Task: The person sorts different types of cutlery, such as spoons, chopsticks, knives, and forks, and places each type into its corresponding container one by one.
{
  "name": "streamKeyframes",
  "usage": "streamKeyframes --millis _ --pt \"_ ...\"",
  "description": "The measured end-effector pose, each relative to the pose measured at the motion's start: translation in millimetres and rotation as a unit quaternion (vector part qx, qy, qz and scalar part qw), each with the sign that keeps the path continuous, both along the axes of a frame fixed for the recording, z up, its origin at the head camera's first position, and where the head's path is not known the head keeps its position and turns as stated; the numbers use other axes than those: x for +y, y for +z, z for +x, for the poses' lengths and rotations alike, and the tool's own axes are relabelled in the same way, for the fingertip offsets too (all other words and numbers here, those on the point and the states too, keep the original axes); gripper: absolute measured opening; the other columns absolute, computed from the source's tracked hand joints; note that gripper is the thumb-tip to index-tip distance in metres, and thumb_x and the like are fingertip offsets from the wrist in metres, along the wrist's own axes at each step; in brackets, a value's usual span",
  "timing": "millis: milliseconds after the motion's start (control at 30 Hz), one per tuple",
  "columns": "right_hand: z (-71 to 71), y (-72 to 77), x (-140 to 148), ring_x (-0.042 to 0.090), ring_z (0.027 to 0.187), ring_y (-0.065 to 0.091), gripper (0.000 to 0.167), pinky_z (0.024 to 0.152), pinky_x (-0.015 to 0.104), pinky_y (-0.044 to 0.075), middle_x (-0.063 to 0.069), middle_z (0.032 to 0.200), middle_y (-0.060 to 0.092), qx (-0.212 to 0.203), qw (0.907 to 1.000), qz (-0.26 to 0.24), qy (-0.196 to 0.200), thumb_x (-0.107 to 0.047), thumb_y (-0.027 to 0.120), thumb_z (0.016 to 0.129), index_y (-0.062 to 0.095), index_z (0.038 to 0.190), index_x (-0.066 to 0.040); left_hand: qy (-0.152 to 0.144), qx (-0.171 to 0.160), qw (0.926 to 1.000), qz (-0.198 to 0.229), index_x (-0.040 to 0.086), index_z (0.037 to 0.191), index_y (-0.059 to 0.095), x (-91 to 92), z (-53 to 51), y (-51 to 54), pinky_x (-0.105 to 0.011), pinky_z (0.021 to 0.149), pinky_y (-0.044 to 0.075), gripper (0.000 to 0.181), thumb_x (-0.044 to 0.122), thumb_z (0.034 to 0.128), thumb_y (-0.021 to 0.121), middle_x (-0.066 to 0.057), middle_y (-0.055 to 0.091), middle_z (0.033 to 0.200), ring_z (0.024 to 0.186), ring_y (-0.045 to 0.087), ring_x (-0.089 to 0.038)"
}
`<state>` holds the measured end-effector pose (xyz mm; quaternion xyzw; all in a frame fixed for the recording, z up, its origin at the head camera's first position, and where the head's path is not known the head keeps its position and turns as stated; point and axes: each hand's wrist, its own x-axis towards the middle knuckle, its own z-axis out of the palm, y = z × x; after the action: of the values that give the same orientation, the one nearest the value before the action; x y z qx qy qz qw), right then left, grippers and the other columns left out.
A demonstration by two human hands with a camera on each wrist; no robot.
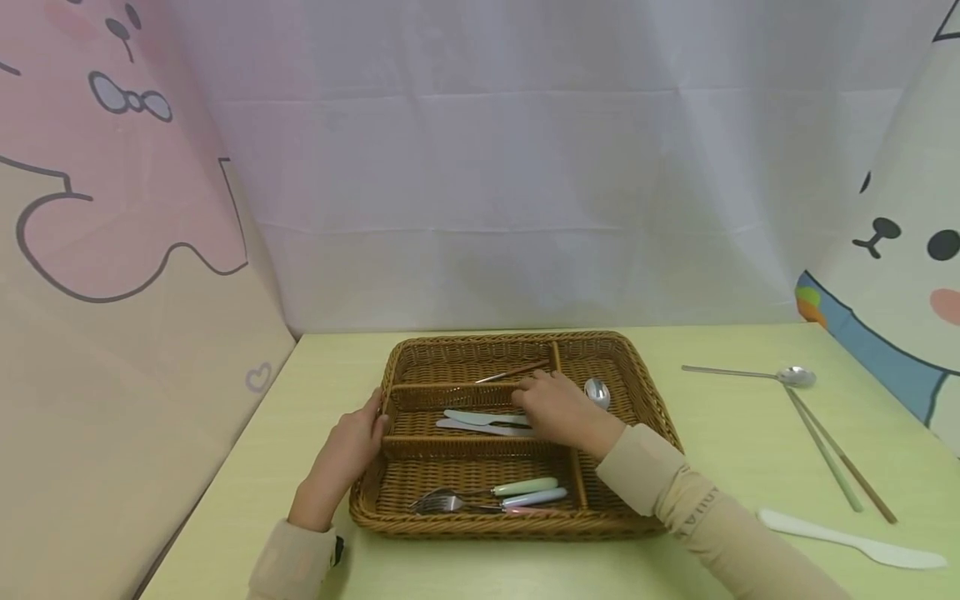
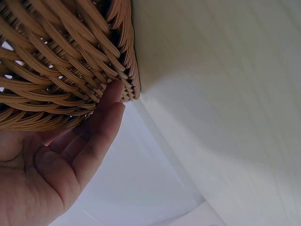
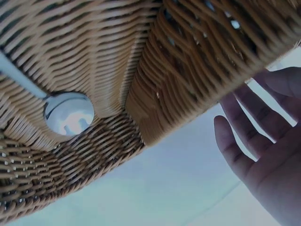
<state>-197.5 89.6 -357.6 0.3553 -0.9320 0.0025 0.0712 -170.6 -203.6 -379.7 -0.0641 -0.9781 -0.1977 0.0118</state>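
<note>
Nearest: right sleeve [image 1: 697,504], beige, running in from bottom right across the basket's [image 1: 450,526] front right corner. Left sleeve [image 1: 294,560] comes up from bottom left.

Basket: brown wicker, four compartments, flat on the bench [image 1: 600,575], roughly mid-bench. Left hand [image 1: 347,446] holds its left wall: fingers close together along the outside, slightly bent, thumb at the rim. Right hand [image 1: 562,408] is over the middle compartment, by the divider [image 1: 577,479] to the right compartment. Its fingers look spread in the right wrist view; tips are behind the divider, so can't tell if they touch the knives [image 1: 480,417].

Contents:
- Middle: two pale knives side by side, blades left, handle ends under the right hand.
- Back: a thin stick [image 1: 517,370], silver at one end, reddish brown at the other.
- Front: forks [image 1: 441,502], tines left, green and blue handles to the right; a pink handle [image 1: 532,510] mostly hidden by the front wall.
- Right: metal spoon [image 1: 597,392], bowl toward the back, handle under the forearm in the head view.

Bench: pale yellow. Right of basket: a second spoon [image 1: 797,377], handle left; two chopsticks [image 1: 840,450], green and brown, upper ends at its bowl; nearer the front, a pale knife [image 1: 851,540].

Room: whitish curtain [image 1: 487,208] behind, pink cartoon bear [image 1: 142,208] on the left side, white cartoon face [image 1: 911,267] on the right.
</note>
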Motion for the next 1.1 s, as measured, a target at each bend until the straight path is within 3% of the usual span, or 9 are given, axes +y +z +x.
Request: streamKeyframes --millis 200,633,833,1100 --pt "0.3 8.0 10 0.022 0.084 0.056 0.017 0.071 0.038 0.047 0.004 0.092 0.064 0.012 0.9998 -0.005 -0.016 -0.007 0.059 0.086 0.069 0.098 -0.012 0.0 0.0 1.0 0.0 -0.004 0.142 0.026 0.2 -0.8 0.0 -0.024 0.04 0.028 0.052 0.015 0.0973 0.043 -0.001 0.04 0.047 0.038 0.028 -0.01" --pt "1.0 17.5 48 0.02 0.069 0.05 0.009 0.057 0.031 0.035 0.003 0.08 0.061 0.072 0.9957 -0.037 -0.044 -0.005 0.061 0.084 0.067 0.087 -0.01 -0.004 0.001 1.0 -0.003 -0.005 0.142 0.026 0.2 -0.8 1.6 -0.023 0.039 0.026 0.052 0.015 0.0972 0.044 -0.001 0.041 0.047 0.038 0.028 -0.009" --pt "2.3 21.0 70 0.024 0.072 0.053 0.01 0.06 0.035 0.043 0.006 0.081 0.061 0.109 0.9903 -0.058 -0.063 -0.003 0.062 0.081 0.067 0.089 -0.007 -0.005 0.004 1.0 -0.006 -0.005 0.141 0.027 0.9 0.4 2.7 -0.023 0.04 0.027 0.051 0.015 0.0971 0.044 -0.002 0.041 0.047 0.038 0.029 -0.01" --pt "4.3 26.6 103 0.025 0.069 0.052 0.01 0.053 0.036 0.041 0.009 0.081 0.061 0.093 0.9852 -0.08 -0.12 -0.003 0.056 0.083 0.063 0.091 -0.003 -0.005 0.0 1.0 -0.006 -0.005 0.141 0.027 1.0 1.6 4.1 -0.023 0.04 0.027 0.051 0.015 0.0972 0.043 -0.002 0.041 0.047 0.038 0.029 -0.01"
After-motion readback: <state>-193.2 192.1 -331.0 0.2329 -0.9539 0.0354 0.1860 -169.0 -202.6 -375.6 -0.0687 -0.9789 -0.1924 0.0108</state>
